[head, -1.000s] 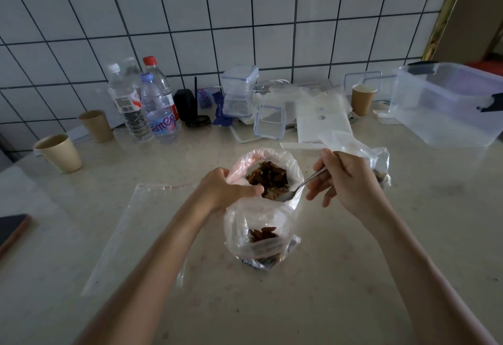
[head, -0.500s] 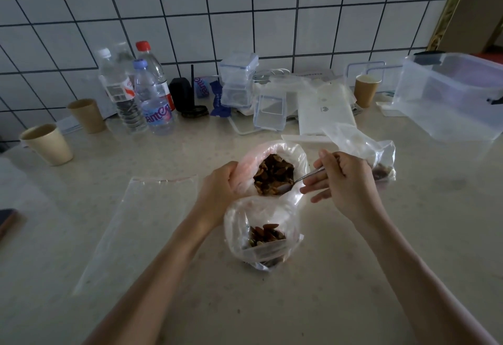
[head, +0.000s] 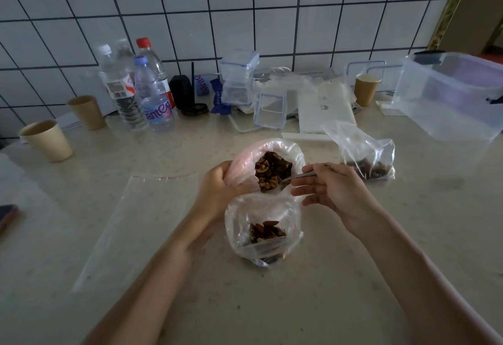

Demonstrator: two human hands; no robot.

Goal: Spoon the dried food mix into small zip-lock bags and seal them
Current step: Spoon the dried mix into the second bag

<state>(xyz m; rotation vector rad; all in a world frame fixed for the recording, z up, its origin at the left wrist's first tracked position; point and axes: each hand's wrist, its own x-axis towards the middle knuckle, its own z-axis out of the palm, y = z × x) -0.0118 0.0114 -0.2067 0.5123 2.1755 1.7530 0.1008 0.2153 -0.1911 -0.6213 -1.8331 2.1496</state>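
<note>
Your source bag (head: 275,151) stands open-mouthed at the counter's middle, pinkish clear plastic bunched at its left edge, full of brown walnut-like mix (head: 272,171). A metal spoon (head: 295,177) reaches in from the right, its bowl at the mix's right edge. Just in front, touching it, your small bag (head: 261,219) stands open with a low layer of almonds and dark bits at the bottom. A second small bag (head: 364,154), holding some mix, slumps to the right. An empty flat bag (head: 141,225) lies to the left.
</note>
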